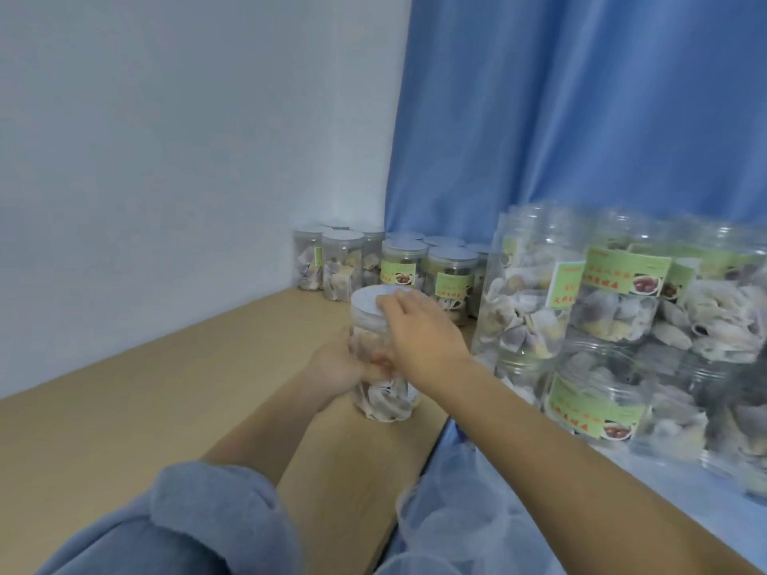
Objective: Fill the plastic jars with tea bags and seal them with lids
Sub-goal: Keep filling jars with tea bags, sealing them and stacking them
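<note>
label text [624, 272] blurred, rightmost jar [757, 471] cut off

I'm watching through the single head camera, looking forward and down along the forearms across the wooden bench [124, 408], close in, toward the room's corner.

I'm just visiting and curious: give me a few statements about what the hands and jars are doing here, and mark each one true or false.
1. The left hand grips the clear plastic jar of tea bags by its body. True.
2. The right hand rests on a red metal lid. False: its fingers are on the jar's white round lid.
3. The lidded jars in the far corner are empty. False: they hold tea bags.
4. A blue curtain hangs behind the jars. True.
</note>
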Demonstrator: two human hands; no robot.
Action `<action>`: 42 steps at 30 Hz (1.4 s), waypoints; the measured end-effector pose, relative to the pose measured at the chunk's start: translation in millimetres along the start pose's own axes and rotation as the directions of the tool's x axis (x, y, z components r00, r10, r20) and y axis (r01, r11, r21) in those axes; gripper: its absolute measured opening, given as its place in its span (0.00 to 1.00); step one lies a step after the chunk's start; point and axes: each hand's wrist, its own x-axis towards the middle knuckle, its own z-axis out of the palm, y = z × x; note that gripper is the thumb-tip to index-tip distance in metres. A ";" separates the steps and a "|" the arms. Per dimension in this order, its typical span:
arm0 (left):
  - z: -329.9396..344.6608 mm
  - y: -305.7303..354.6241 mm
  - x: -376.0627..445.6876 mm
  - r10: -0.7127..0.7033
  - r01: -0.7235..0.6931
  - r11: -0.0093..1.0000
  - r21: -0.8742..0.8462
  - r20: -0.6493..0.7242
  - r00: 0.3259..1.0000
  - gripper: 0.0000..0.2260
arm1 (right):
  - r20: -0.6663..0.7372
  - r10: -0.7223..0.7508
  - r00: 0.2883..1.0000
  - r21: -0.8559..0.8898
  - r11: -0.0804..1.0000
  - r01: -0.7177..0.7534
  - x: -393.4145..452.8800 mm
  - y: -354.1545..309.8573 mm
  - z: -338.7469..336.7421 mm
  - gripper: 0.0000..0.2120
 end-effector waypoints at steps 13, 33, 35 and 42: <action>27.9 127.1 150.8 0.147 -0.256 0.869 0.424 0.273 0.951 0.22 | 0.167 0.521 0.837 -0.276 0.840 -0.468 65.3 50.6 12.6 0.26; -4.1 69.6 265.1 0.107 -0.061 0.722 0.689 -0.024 0.994 0.23 | -0.095 0.751 0.654 0.098 0.661 -0.744 122.9 85.5 60.7 0.29; 3.5 64.3 258.1 0.092 0.014 0.879 0.478 -0.198 0.976 0.23 | -0.184 0.808 0.560 0.166 0.587 -0.793 127.8 84.6 65.7 0.36; 32.7 46.1 245.2 -0.259 0.361 0.872 -0.331 0.314 0.913 0.10 | 0.066 0.979 0.194 0.817 0.059 -0.574 152.7 100.6 78.3 0.42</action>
